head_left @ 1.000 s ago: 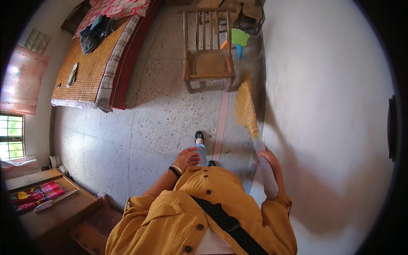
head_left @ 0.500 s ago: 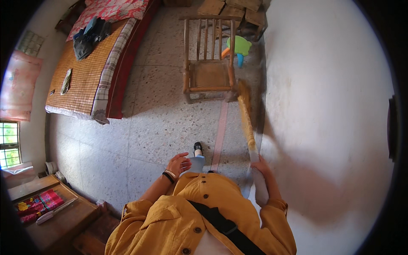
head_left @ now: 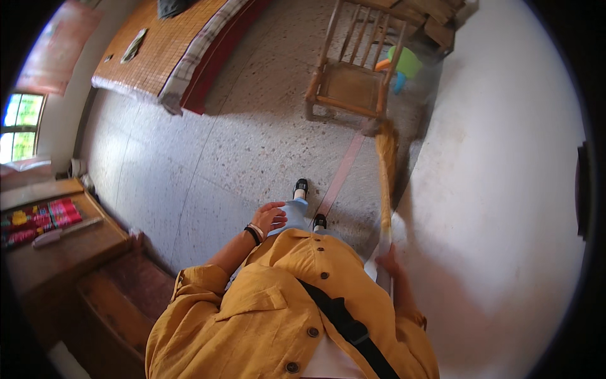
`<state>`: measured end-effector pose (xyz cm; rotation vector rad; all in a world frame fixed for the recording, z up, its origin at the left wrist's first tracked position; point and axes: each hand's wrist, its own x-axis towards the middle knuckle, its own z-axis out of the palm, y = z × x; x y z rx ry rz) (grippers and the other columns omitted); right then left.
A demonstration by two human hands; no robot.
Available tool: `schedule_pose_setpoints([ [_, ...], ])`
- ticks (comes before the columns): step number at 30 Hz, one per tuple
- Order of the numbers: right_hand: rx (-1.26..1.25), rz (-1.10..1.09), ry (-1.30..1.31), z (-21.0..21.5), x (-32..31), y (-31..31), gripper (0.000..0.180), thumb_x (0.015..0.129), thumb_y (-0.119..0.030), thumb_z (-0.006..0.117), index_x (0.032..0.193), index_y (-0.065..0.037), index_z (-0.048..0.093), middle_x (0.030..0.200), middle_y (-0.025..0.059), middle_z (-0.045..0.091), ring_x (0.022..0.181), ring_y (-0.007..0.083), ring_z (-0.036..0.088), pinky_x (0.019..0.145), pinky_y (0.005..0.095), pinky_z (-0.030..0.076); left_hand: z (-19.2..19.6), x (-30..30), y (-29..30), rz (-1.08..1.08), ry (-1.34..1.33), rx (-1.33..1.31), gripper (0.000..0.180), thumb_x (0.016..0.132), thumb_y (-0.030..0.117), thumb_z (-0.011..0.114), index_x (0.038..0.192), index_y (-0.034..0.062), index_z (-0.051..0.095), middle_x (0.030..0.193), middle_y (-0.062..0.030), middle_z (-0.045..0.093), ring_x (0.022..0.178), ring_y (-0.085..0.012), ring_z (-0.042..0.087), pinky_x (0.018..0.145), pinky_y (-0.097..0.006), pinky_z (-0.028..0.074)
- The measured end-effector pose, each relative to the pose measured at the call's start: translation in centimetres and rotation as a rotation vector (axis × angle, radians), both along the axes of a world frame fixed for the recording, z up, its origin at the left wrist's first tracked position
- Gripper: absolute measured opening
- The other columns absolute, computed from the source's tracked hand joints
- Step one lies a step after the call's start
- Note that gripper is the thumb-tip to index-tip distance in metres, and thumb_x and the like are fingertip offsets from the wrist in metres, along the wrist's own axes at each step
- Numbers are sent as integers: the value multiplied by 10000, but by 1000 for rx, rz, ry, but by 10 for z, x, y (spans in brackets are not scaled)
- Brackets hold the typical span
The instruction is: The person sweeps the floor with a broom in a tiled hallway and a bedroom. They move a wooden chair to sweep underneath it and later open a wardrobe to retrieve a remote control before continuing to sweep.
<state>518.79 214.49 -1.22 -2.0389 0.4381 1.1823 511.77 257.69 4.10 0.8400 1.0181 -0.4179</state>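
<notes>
My right hand (head_left: 389, 260) is closed around the pale handle of a straw broom (head_left: 384, 170), low beside the white wall. The broom points away from me, its bristles spread near the floor by the front right leg of a wooden chair (head_left: 350, 85). In front of my body hangs my left hand (head_left: 269, 217), with nothing in it and its fingers loosely apart. Dark bands circle that wrist. Behind the chair's right side shows a green stool (head_left: 406, 62) with blue and orange legs, partly hidden.
At the upper left stands a bed (head_left: 170, 47) with a woven mat. A wooden desk (head_left: 63, 252) bearing a red patterned cloth (head_left: 38, 221) and a white stick-like item is at my lower left. Cardboard boxes (head_left: 435, 28) lie in the far corner. The white wall (head_left: 499, 189) runs along my right.
The view has turned and shifted, so the chair and bed sit higher and the chair further right. My right hand keeps its grip on the broom, whose bristles remain near the chair leg.
</notes>
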Motion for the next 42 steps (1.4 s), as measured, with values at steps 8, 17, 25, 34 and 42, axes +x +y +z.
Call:
schedule_pose_setpoints([
  [8, -130, 396, 25, 53, -84, -38, 881, 587, -92, 675, 1296, -8, 157, 1025, 190, 494, 891, 277, 526, 733, 358, 444, -47, -86, -85, 168, -62, 6, 250, 772, 90, 535, 1018, 51, 555, 747, -66, 578, 627, -145, 572, 601, -254, 496],
  [17, -113, 600, -18, 42, -69, -21, 921, 572, -95, 676, 1315, -2, 139, 1084, 191, 486, 979, 275, 497, 825, 349, 400, -21, -103, -109, 158, -90, 26, 226, 760, 66, 540, 981, 33, 578, 714, -36, 575, 601, -109, 559, 562, -230, 487],
  [25, 24, 763, 17, 52, -41, 62, 932, 562, -90, 676, 1324, 15, 149, 1111, 183, 488, 1015, 256, 487, 873, 330, 380, -29, -147, -63, 234, -64, 58, 275, 778, 95, 543, 1052, 70, 553, 787, -49, 586, 674, -126, 575, 623, -250, 496],
  [34, 153, 585, 252, 73, -2, 211, 874, 564, -11, 635, 1322, 17, 202, 1081, 135, 494, 838, 171, 537, 679, 273, 464, -36, -169, -8, 416, 6, 34, 235, 775, 69, 519, 1006, 78, 565, 729, -28, 562, 616, -101, 542, 566, -226, 488],
  [42, 157, 498, 145, 35, 42, 277, 763, 593, -35, 588, 1279, -56, 253, 755, 110, 526, 535, 191, 539, 412, 332, 458, -48, -205, 28, 542, -31, 148, 290, 729, 71, 551, 1018, 53, 560, 718, -44, 567, 600, -95, 544, 526, -221, 485],
])
